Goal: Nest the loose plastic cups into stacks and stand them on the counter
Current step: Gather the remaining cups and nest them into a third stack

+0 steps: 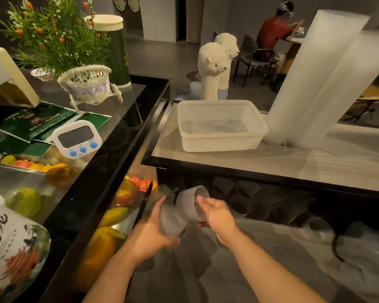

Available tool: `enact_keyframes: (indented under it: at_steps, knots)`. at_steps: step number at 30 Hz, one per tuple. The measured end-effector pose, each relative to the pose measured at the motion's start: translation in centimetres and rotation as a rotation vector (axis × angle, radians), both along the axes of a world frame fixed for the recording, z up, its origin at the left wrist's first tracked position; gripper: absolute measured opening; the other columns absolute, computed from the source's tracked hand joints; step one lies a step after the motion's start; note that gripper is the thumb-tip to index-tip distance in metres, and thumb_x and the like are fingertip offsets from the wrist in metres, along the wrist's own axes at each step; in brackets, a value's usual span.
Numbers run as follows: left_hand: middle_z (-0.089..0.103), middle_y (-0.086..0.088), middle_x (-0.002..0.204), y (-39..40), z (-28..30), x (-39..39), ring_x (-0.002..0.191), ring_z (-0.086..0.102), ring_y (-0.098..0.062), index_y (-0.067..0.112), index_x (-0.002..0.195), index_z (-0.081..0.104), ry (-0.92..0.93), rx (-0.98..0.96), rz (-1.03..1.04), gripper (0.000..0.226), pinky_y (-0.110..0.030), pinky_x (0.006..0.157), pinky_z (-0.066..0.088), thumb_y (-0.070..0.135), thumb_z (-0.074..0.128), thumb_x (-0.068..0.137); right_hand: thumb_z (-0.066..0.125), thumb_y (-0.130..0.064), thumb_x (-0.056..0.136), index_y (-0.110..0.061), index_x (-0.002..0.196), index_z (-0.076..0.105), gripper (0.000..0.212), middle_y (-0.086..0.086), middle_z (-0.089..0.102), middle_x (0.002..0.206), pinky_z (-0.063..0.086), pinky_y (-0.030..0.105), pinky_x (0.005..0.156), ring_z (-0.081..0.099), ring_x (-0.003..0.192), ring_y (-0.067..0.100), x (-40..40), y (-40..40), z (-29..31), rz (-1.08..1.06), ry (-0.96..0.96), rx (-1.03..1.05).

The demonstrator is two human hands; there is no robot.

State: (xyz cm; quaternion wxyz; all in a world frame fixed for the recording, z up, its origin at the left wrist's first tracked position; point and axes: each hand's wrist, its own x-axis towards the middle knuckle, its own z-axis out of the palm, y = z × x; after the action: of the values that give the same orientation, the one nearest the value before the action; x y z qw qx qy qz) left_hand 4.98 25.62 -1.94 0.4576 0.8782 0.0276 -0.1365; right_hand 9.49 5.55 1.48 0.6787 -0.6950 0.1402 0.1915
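Below the counter (249,162), each hand grips a ribbed cup lying tilted, mouths facing up-left.

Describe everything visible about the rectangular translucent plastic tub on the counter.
The rectangular translucent white plastic tub has rounded corners, a thickened rim and slightly tapering walls. It stands upright and open, with no lid, and nothing clearly inside it; its bottom looks bare. It rests on the pale striped counter top, near the back left corner. The nearer of the two tall stacks of clear plastic cups stands just to its right, very close; whether they touch cannot be told. Neither hand is near it.
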Motion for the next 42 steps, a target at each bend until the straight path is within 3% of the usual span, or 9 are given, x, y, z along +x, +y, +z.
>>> enact_keyframes:
  at_steps: [4, 8, 14, 18, 21, 26, 29, 36, 42]
  knots:
    - [0.049, 0.020, 0.132, -0.5, 1.4, -0.3, 0.116, 0.058, -0.010, 0.063, 0.145, 0.001, -0.029, 0.035, -0.082, 0.125, -0.029, 0.097, 0.055, 0.038, 0.089, 0.061, 0.054, -0.009, 0.097, -0.006, 0.114, 0.067, 0.021, 0.012, 0.069, 0.101, 0.051, 0.024, 0.053, 0.061, 0.068, 0.016, 0.1, -0.1, 0.7, 0.318, 0.087, -0.111]
    - [0.038, 0.032, 0.131, -0.9, 2.5, -0.8, 0.122, 0.050, -0.004, 0.074, 0.133, 0.003, -0.099, 0.030, -0.129, 0.118, -0.025, 0.100, 0.051, 0.039, 0.089, 0.059, 0.050, -0.008, 0.096, -0.021, 0.134, 0.049, 0.040, 0.006, 0.063, 0.095, 0.048, 0.020, 0.048, 0.053, 0.056, 0.008, 0.5, -0.2, 1.7, 0.614, 0.034, -0.332]
    - [0.042, 0.025, 0.134, -0.9, 3.1, -1.1, 0.118, 0.054, -0.008, 0.068, 0.137, 0.016, -0.143, 0.104, -0.179, 0.107, -0.027, 0.095, 0.055, 0.040, 0.086, 0.062, 0.044, -0.016, 0.100, -0.001, 0.127, 0.051, 0.032, 0.004, 0.058, 0.077, 0.050, 0.024, 0.058, 0.056, 0.058, 0.012, 0.8, 1.2, 1.9, 0.919, -0.036, -0.637]
    - [0.054, 0.014, 0.116, -0.5, 3.0, -0.9, 0.099, 0.061, -0.012, 0.056, 0.134, 0.022, -0.111, 0.207, -0.083, 0.093, -0.029, 0.080, 0.059, 0.046, 0.081, 0.062, 0.052, -0.027, 0.099, -0.021, 0.126, 0.061, 0.029, 0.007, 0.065, 0.106, 0.053, 0.029, 0.062, 0.064, 0.079, 0.022, 2.0, 1.9, 0.4, 0.546, 0.125, -0.167]
    - [0.053, 0.012, 0.106, 0.0, 2.8, -0.5, 0.090, 0.062, -0.011, 0.054, 0.127, 0.019, -0.069, 0.243, -0.029, 0.089, -0.028, 0.072, 0.060, 0.042, 0.083, 0.066, 0.050, -0.017, 0.101, -0.013, 0.134, 0.054, 0.034, 0.009, 0.060, 0.096, 0.046, 0.027, 0.056, 0.055, 0.064, 0.019, 4.0, 4.0, -0.2, 0.162, 0.267, 0.034]
    - [0.056, 0.008, 0.108, 0.4, 2.2, -0.4, 0.091, 0.060, -0.011, 0.043, 0.140, 0.018, -0.043, 0.302, -0.001, 0.094, -0.025, 0.072, 0.054, 0.039, 0.081, 0.071, 0.049, -0.010, 0.100, -0.007, 0.116, 0.065, 0.023, 0.015, 0.068, 0.105, 0.052, 0.042, 0.097, 0.065, 0.103, 0.029, 4.6, 6.8, -0.5, 0.023, 0.450, 0.359]
    - [0.061, 0.007, 0.113, 0.5, 2.1, -0.2, 0.094, 0.063, -0.012, 0.041, 0.143, 0.018, -0.043, 0.312, 0.018, 0.096, -0.029, 0.077, 0.055, 0.044, 0.080, 0.070, 0.046, -0.010, 0.100, 0.001, 0.093, 0.065, 0.022, 0.018, 0.064, 0.089, 0.053, 0.037, 0.079, 0.063, 0.083, 0.028, 5.1, 7.9, -0.6, -0.074, 0.513, 0.448]
    - [0.063, 0.008, 0.121, 1.1, 1.8, -0.3, 0.103, 0.064, -0.009, 0.035, 0.156, 0.008, -0.018, 0.290, 0.018, 0.115, -0.035, 0.088, 0.057, 0.046, 0.079, 0.065, 0.061, -0.006, 0.093, -0.002, 0.105, 0.064, 0.012, 0.010, 0.065, 0.082, 0.053, 0.028, 0.070, 0.061, 0.070, 0.015, 5.8, 6.0, -3.3, -0.282, 0.449, 0.493]
    - [0.063, 0.006, 0.130, 0.8, 1.9, -0.3, 0.104, 0.066, -0.013, 0.045, 0.155, -0.009, 0.011, 0.286, 0.072, 0.135, -0.039, 0.090, 0.057, 0.050, 0.086, 0.060, 0.072, -0.014, 0.087, -0.011, 0.113, 0.062, 0.028, 0.006, 0.073, 0.090, 0.054, 0.025, 0.063, 0.062, 0.068, 0.013, 3.5, 1.5, -0.6, -0.061, 0.056, 0.098]
